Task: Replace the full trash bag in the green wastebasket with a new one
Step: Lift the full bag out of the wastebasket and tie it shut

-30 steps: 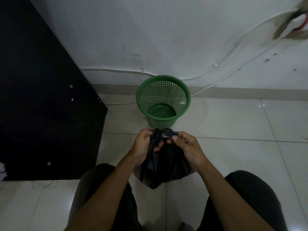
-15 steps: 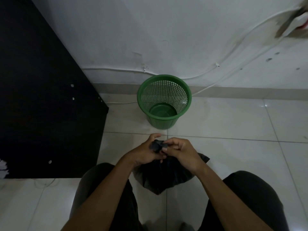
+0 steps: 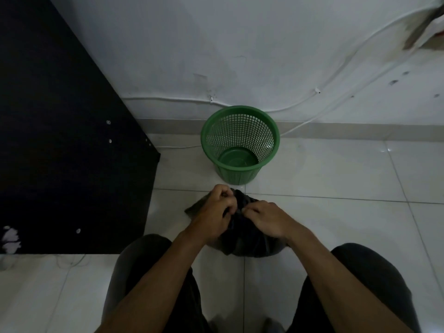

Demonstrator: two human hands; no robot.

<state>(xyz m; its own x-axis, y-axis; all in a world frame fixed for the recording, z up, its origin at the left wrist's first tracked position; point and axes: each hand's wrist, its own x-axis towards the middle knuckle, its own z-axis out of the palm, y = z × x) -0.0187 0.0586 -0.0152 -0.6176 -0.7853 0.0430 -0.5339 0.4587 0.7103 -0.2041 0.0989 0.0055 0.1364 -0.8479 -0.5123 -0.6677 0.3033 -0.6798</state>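
Observation:
The green mesh wastebasket (image 3: 276, 138) stands by the wall with no bag inside; its bare bottom shows. In front of it, on the tiled floor between my knees, lies a full black trash bag (image 3: 249, 241). My left hand (image 3: 216, 212) grips the gathered top of the bag with curled fingers. My right hand (image 3: 266, 218) pinches the same bunched plastic right beside it. The two hands meet over the bag's neck and hide it.
A black cabinet panel (image 3: 72, 152) fills the left side and reaches the floor. White cables (image 3: 300, 106) run along the wall behind the basket. Pale floor tiles (image 3: 336, 179) stretch to the right. My legs frame the bottom of the view.
Both hands sank lower with the bag's top and drew together, then worked the gathered neck. The bag has settled flatter on the floor. The basket has not moved.

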